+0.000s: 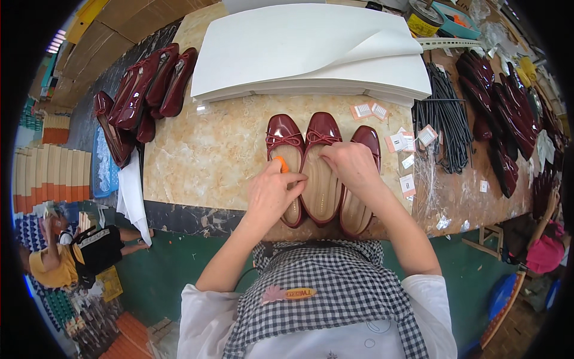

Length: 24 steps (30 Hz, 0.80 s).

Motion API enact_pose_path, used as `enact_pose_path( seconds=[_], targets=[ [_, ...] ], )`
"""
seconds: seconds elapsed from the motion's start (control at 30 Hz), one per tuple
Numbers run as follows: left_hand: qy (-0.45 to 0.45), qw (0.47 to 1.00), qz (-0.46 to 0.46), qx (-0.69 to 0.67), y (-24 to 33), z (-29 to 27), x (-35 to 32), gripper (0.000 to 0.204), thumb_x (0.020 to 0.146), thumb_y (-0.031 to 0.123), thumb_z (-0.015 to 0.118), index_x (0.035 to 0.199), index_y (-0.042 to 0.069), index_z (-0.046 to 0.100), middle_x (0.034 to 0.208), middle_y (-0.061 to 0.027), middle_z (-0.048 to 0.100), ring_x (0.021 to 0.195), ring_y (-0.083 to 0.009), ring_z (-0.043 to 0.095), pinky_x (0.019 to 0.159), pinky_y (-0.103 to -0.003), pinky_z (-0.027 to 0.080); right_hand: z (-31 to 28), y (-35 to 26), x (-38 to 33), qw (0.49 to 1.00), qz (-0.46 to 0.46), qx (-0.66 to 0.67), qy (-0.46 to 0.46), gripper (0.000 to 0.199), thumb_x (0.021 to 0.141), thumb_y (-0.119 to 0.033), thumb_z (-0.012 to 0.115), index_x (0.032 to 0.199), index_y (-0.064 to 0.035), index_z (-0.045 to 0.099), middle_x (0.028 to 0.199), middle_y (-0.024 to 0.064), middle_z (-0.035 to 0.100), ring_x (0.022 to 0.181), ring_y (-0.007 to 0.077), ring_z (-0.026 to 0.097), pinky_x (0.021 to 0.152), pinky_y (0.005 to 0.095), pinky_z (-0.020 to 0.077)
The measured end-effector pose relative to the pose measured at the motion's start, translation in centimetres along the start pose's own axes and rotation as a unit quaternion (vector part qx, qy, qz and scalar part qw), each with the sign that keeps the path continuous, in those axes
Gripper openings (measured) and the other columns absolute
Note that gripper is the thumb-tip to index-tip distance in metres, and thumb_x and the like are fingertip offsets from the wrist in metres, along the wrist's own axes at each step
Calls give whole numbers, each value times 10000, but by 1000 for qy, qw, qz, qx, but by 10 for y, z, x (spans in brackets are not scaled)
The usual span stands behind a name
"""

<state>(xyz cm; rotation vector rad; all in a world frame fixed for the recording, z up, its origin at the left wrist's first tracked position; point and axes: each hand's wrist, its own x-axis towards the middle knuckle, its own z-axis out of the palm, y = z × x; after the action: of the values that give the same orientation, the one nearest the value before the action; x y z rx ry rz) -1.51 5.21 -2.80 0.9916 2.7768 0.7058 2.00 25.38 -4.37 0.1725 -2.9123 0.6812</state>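
In the head view, a stack of white sheets is lying across the far part of the marbled tabletop, its top sheet curling up at the right. Dark red shoes are leaning together at the far left, near a blue basket and a white cloth that is hanging over the edge. On the right, small labels are lying scattered, a bundle of dark rods is resting beyond them, and more dark red shoes are filling the far right. Two other people are appearing at the sides, well apart from the work. Three shoes are sitting side by side at the near edge: the left shoe, the middle shoe and the right shoe, which the right forearm is partly covering. The left hand, wearing an orange band, is curling its fingers, thumb and forefinger drawing near the middle shoe's left rim; whether they are pinching anything, I cannot tell. The right hand is gathering its fingertips close together at that shoe's opening, just below the bow, their hold being hidden
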Motion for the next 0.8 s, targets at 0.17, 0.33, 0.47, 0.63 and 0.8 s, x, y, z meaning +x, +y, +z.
enact_pose_path(
  seconds=[0.17,0.33,0.47,0.63,0.8],
  targets=[
    [2,1000,-11,1,0,0,-1,156,753,272,731,894,219,773,717,-67,461,691,-235,565,576,-363,454,14,-4,7,997,-15,-81,0,50,745,-106,611,777,-80,639,705,86,615,692,262,665,559,370,529],
    [-26,999,-32,-9,3,-3,0,154,776,294,711,890,206,767,747,-69,499,752,-230,588,594,-360,468,18,-1,5,995,-39,-92,23,76,750,-130,598,804,-102,644,691,68,585,655,255,652,527,373,508],
    [-22,999,-32,-11,2,-3,-1,153,778,293,709,890,205,767,749,-71,502,738,-235,588,598,-366,473,19,0,7,994,-42,-98,11,95,745,-127,599,822,-109,651,694,55,581,677,237,652,533,361,511],
    [-26,999,-38,-7,2,-2,-1,155,781,295,708,890,201,767,751,-74,500,733,-242,589,608,-372,479,16,1,7,996,-52,-79,5,51,733,-115,609,768,-97,640,731,61,615,711,233,666,564,353,533],
    [-17,1000,-26,-7,2,-1,-1,155,780,294,712,889,198,766,750,-74,497,736,-241,591,605,-372,478,14,3,6,995,-60,-81,-5,55,743,-122,604,774,-95,641,732,63,611,704,233,665,562,354,534]
  ],
)
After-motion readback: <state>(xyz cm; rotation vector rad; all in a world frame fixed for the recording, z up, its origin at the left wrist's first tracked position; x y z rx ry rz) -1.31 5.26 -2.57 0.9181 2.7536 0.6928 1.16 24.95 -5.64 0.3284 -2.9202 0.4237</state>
